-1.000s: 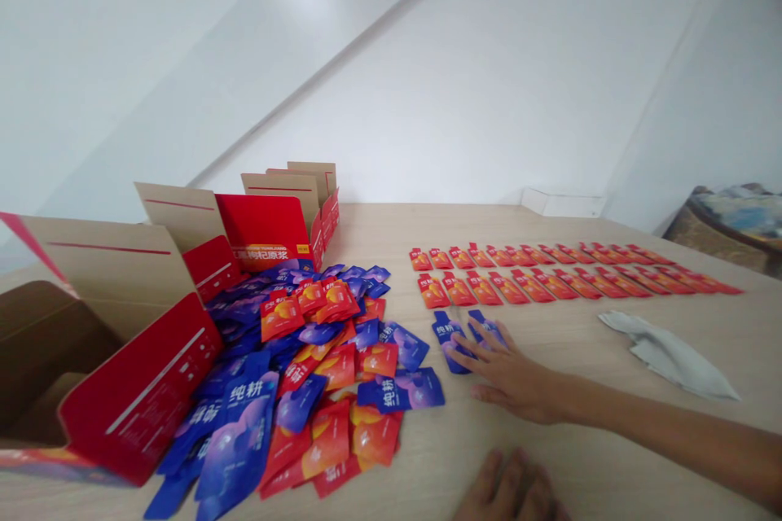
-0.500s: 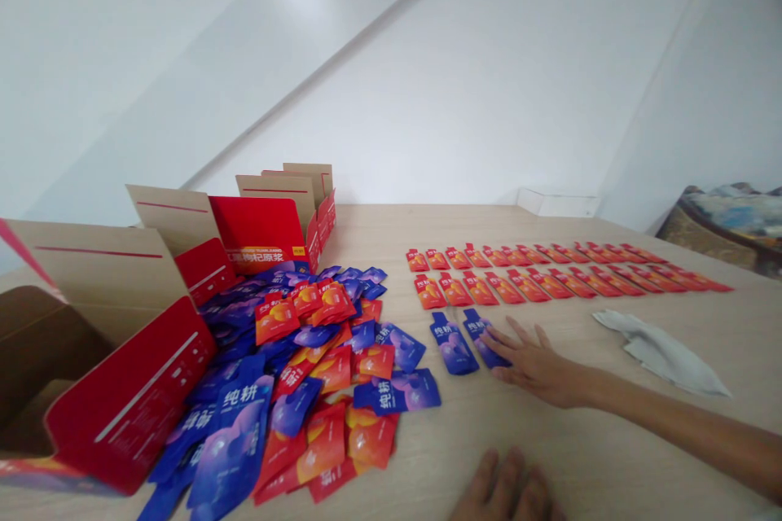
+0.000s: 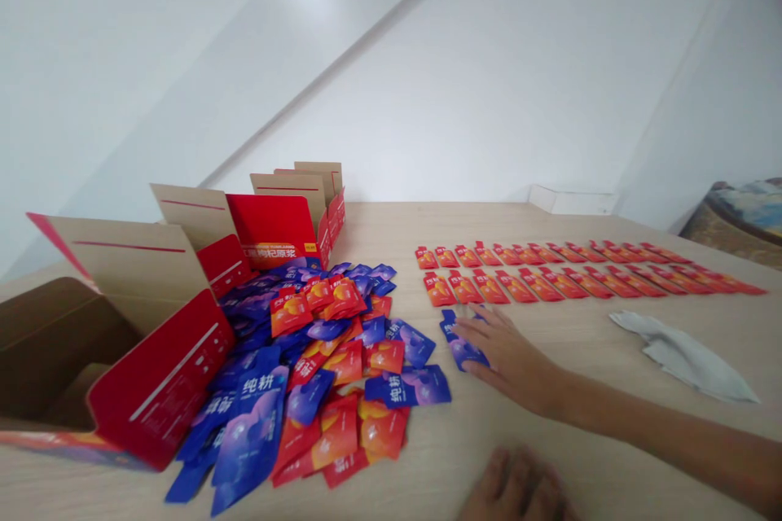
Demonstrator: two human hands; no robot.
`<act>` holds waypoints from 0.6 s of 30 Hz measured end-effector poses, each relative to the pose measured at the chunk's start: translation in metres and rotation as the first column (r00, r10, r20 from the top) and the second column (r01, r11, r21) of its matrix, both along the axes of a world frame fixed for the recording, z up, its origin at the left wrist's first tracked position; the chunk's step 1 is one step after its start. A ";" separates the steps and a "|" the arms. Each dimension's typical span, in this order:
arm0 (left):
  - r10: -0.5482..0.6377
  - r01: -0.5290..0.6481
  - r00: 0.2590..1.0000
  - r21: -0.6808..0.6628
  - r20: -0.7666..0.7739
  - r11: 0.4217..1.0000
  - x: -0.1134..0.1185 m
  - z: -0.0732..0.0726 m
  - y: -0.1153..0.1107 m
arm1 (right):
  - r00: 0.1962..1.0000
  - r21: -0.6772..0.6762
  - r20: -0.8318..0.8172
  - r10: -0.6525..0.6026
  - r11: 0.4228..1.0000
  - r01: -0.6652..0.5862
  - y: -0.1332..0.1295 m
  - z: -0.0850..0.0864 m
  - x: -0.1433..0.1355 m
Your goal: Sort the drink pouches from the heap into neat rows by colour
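Observation:
My right hand (image 3: 510,354) lies flat with stretched fingers over the blue pouches, touching them. One blue pouch (image 3: 461,348) with a short spout end shows beside its fingertips; the second blue pouch beneath the hand is mostly hidden. My left hand (image 3: 516,488) rests at the bottom edge, fingers slightly apart and blurred, with nothing visible in them. Beyond the right hand, two rows of orange-red pouches run to the right, a nearer row (image 3: 516,286) and a farther row (image 3: 467,256). A heap of mixed blue and red pouches (image 3: 330,362) lies to the left.
Open red cardboard boxes stand on the left: a near one (image 3: 159,383) with raised flaps and others behind, including a red box (image 3: 272,224). A crumpled whitish cloth (image 3: 684,354) lies on the right of the wooden table (image 3: 397,472). At the back is a white box (image 3: 571,200).
My right hand has shifted left over the two blue pouches, covering more of them and pushing them closer together. The view has turned slightly left. My left hand stays near the bottom edge.

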State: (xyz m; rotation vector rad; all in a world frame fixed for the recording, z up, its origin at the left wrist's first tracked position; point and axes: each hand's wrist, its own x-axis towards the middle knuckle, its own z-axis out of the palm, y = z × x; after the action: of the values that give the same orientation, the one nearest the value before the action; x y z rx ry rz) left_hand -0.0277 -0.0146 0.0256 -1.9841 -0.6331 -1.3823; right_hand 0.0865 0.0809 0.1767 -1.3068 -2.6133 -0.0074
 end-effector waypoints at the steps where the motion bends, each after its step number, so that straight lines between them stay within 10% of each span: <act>1: -0.004 0.004 1.000 -0.013 -0.023 1.000 -0.002 0.001 -0.001 | 0.998 -0.017 -0.021 0.066 0.998 -0.067 -0.004 0.003 -0.014; 10: 0.020 -0.023 0.990 -0.026 -0.140 0.999 -0.004 0.000 -0.004 | 0.986 -0.190 0.087 0.140 0.974 -0.122 -0.005 0.000 -0.086; 18: -0.039 0.042 0.994 0.020 -0.105 0.999 -0.004 0.006 0.001 | 0.933 0.044 0.252 0.257 0.960 -0.276 -0.018 -0.010 -0.084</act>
State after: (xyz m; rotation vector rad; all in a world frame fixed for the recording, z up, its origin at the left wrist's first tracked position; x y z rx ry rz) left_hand -0.0313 -0.0138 0.0320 -2.0473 -0.5304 -1.2934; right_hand 0.0023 0.0630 0.1667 -0.9686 -2.9448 -0.2397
